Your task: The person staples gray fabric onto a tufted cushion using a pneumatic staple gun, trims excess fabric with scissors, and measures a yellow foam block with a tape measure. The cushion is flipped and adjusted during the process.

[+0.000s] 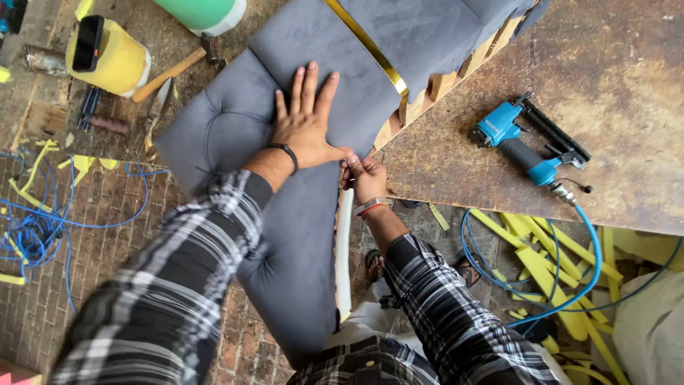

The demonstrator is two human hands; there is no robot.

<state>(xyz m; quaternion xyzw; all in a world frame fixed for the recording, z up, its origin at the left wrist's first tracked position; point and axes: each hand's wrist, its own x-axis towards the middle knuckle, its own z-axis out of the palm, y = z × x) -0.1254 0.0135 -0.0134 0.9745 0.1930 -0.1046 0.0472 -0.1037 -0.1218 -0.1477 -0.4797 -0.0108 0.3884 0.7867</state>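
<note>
Left hand [305, 117] lies flat, fingers spread apart, palm pressed down on the grey tufted velvet-like upholstered cushion panel [235, 128]; a dark band sits on that wrist. Right hand [365, 177] is just beside the left thumb, fingers pinched together on the edge of the grey fabric where it wraps over the panel's side; a red and white band circles the wrist. Both sleeves are black-and-white plaid. The panel rests partly on the brown worn plywood worktable [613, 85] and overhangs its near edge toward the person, its lower end hanging down against the person's lap. A gold metallic trim strip [367, 46] runs diagonally across the cushion's upper part, with a row of pale wooden frame blocks [434, 85] exposed along the fabric's far edge. Well apart to the right, a blue pneumatic staple gun [527, 142] lies on the table, its blue air hose [581, 249] looping down off the edge. Yellow foam offcuts [548, 278] litter the ground below. On the brick floor to the left: a tangle of blue hose [35, 228], a yellow cylindrical container [107, 57], a wooden-handled hammer [171, 71].
</note>
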